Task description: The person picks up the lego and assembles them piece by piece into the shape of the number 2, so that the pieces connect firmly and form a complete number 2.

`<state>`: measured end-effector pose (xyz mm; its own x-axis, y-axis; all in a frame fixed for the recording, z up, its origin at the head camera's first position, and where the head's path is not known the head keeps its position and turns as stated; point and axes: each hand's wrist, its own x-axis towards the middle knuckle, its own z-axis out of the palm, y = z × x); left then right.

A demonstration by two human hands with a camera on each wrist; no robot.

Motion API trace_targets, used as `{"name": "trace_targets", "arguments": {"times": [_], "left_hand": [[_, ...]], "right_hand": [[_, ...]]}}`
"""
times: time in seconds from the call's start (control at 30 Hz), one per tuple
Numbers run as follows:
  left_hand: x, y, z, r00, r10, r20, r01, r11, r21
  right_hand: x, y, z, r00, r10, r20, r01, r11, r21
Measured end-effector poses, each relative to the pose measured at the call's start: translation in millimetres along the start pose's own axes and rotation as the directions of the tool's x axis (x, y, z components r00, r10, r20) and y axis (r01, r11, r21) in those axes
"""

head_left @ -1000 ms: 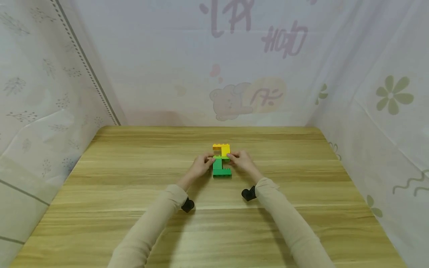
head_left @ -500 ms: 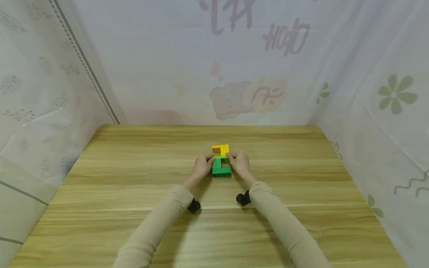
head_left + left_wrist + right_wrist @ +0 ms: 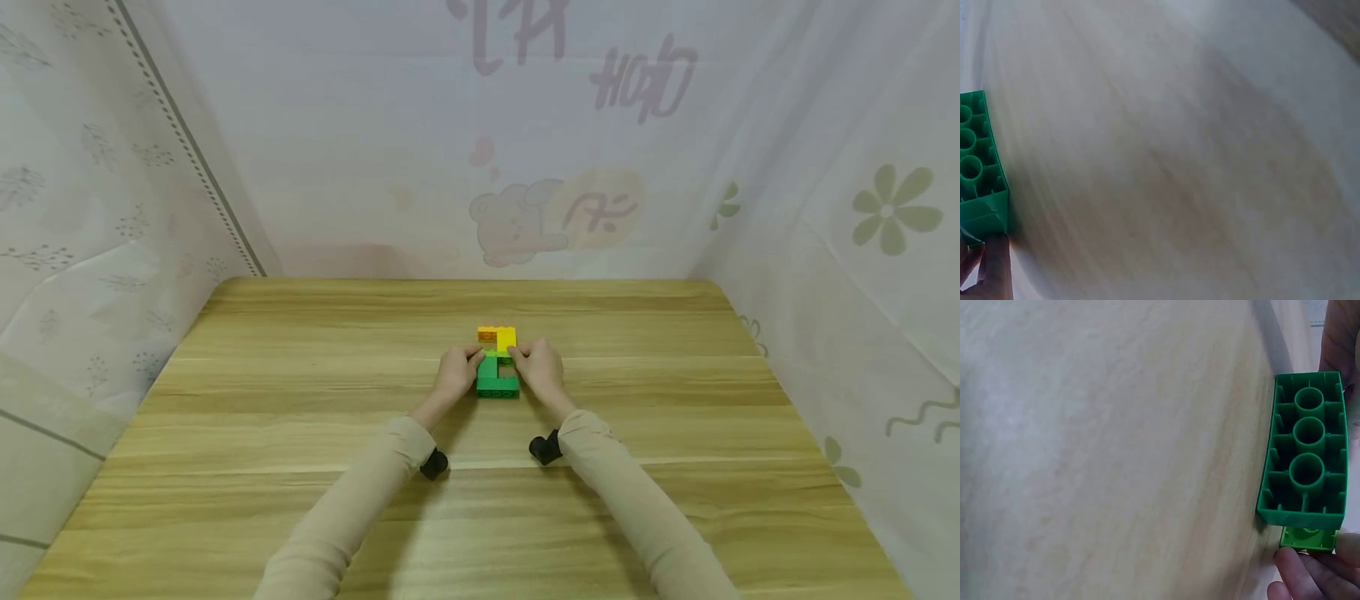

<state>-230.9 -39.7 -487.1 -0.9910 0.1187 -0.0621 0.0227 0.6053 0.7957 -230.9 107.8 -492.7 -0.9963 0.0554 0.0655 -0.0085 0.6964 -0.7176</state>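
Observation:
Between the two hands lies a figure of joined toy building bricks. A long green brick [image 3: 497, 387] forms its near end, with a smaller green brick [image 3: 487, 367] joined behind it. A lime brick [image 3: 505, 358] crosses the middle, then a yellow brick [image 3: 506, 337] and an orange brick [image 3: 487, 333] at the far end. My left hand [image 3: 456, 373] pinches the left side near the lime brick. On the right side, my right hand [image 3: 542, 367] pinches beside the yellow and lime bricks. Hollow tubes of the long green brick's underside [image 3: 1308, 434] show in the right wrist view.
The figure is over a wood-grain table [image 3: 300, 417], whose far edge meets a printed cloth backdrop [image 3: 337, 150]. Black wrist devices [image 3: 433, 463] stick out inward from both beige sleeves [image 3: 345, 508].
The brick figure has tipped so that the hollow underside of the long green brick now faces me more. Both wrists have drawn slightly inward, with the hands keeping their hold.

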Motion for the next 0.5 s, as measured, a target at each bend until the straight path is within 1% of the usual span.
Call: {"name": "trace_targets", "arguments": {"times": [0.17, 0.33, 0.4, 0.5], "left_hand": [[2.1, 3.0, 1.8, 1.000, 0.026, 0.007, -0.026, 0.999, 0.044], [7.5, -0.6, 4.4, 0.999, 0.045, 0.009, -0.046, 0.995, 0.088], [8.1, -2.2, 3.7, 0.999, 0.048, 0.000, -0.048, 0.996, 0.078], [2.6, -4.4, -3.8, 0.999, 0.024, -0.021, -0.023, 0.999, 0.024]], "right_hand": [[1.4, 1.3, 0.0, 1.000, 0.022, -0.006, -0.022, 1.000, -0.023], [3.8, 0.6, -0.1, 0.999, 0.051, 0.012, -0.050, 0.998, -0.046], [4.4, 1.3, -0.9, 0.997, 0.070, 0.016, -0.070, 0.997, -0.018], [3.1, 5.5, -4.3, 0.996, 0.087, 0.009, -0.087, 0.994, 0.060]]}}
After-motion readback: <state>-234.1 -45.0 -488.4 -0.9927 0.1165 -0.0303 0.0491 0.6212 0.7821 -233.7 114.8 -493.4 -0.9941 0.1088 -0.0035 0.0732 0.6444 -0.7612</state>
